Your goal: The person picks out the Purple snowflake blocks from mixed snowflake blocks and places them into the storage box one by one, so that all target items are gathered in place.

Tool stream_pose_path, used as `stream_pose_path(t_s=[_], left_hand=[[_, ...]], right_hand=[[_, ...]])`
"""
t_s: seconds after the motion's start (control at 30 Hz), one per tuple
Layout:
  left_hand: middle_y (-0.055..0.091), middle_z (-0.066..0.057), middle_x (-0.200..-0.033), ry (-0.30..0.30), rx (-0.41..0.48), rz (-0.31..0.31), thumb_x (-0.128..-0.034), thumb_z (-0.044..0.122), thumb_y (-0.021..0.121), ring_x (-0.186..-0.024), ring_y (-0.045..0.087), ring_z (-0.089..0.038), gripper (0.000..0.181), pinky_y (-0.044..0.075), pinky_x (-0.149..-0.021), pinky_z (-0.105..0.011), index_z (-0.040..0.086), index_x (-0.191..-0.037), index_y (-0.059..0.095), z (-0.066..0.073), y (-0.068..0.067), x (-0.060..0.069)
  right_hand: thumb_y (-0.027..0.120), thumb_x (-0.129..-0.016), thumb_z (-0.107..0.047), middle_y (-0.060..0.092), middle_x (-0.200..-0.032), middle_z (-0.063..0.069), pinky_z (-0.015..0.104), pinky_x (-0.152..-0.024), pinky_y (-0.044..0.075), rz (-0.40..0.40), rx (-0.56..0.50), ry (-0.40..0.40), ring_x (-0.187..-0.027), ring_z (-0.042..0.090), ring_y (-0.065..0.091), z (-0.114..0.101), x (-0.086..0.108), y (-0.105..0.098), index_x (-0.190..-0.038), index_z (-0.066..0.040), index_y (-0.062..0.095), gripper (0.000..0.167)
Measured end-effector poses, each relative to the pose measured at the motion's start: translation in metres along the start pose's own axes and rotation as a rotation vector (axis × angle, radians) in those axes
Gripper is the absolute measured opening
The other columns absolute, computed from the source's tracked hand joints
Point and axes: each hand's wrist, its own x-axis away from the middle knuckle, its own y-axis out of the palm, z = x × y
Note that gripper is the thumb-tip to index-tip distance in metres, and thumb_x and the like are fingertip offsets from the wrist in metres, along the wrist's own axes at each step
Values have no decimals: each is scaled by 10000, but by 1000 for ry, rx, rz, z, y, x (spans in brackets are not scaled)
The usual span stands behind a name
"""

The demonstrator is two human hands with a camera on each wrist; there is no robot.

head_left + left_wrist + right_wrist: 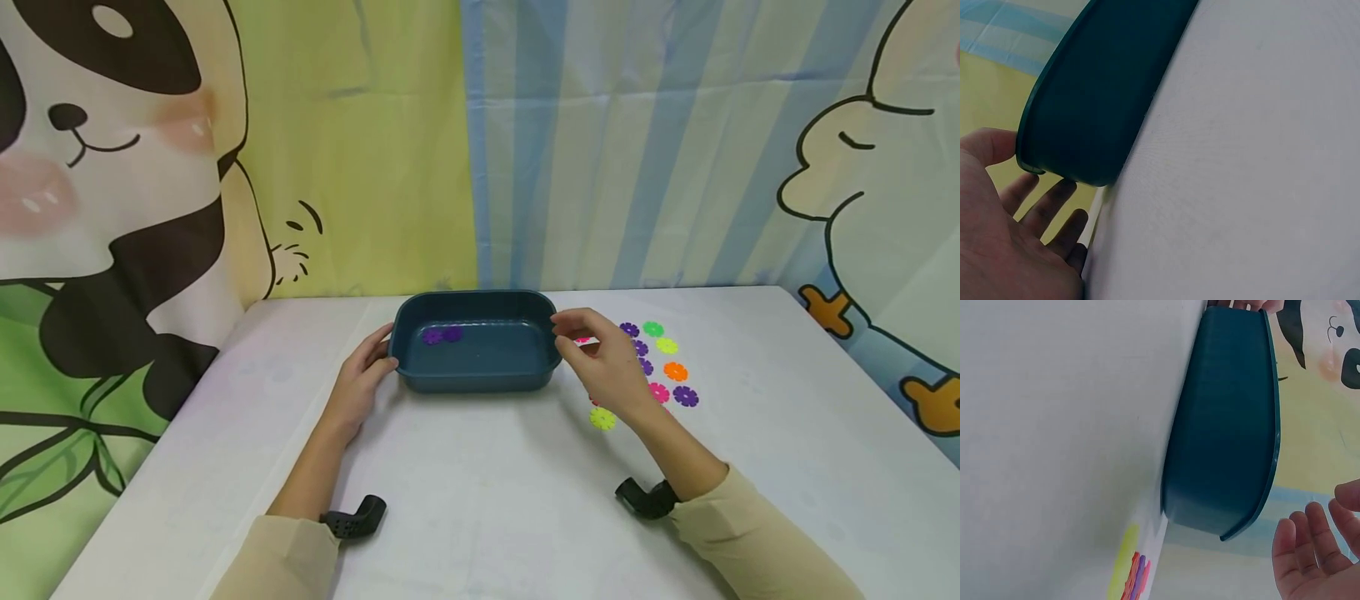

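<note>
A dark teal rectangular tub [472, 382] stands on the white table, with purple flower-shaped pieces [442, 335] lying inside on its left part. My left hand [358, 385] touches the tub's left end; in the left wrist view the thumb and fingertips of that hand [1016, 231] meet the end of the tub [1085, 106]. At the tub's right end is my right hand [606, 360], fingers bent but relaxed. The right wrist view has this hand [1319, 556] a little apart from the tub [1222, 425], holding nothing.
Flower-shaped pieces in purple, green, yellow, orange and pink, among them an orange one [676, 372] and a yellow one [602, 418], lie right of the tub, partly behind my right hand. A printed curtain [360, 167] hangs behind the white table [480, 500].
</note>
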Motion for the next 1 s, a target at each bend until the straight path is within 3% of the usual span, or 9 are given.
stream_pose_path(t_s=[0.3,0.6,0.77,1.0], left_hand=[[516,-215,-1537,10,7,4,-1042,110,486,-1420,498,-327,565,381,-1006,-105,154,-1599,397,0,0,0],[516,-193,-1543,-3,-3,2,-1049,120,487,-1428,497,-314,559,371,-1064,-183,177,-1598,401,1,0,0],[515,-207,-1541,5,3,4,-1047,113,487,-1426,498,-327,561,376,-1034,-138,165,-1599,400,0,0,0],[518,-212,-1537,9,-4,4,-1046,113,485,-1422,501,-329,562,377,-1017,-118,162,-1599,399,1,0,0]], right_hand=[[599,-1015,-129,693,-1255,114,430,-941,547,13,43,58,-1110,278,659,8,3,-13,-1311,-94,657,303],[620,-1015,-160,684,-1255,120,159,-864,498,13,68,88,-1104,280,660,19,6,-25,-1322,-88,644,316],[615,-1019,-166,685,-1259,132,147,-856,476,24,108,106,-1118,296,662,27,10,-33,-1330,-93,637,321],[625,-1017,-143,680,-1258,155,39,-818,414,39,159,123,-1137,322,659,36,16,-45,-1340,-69,621,331]])
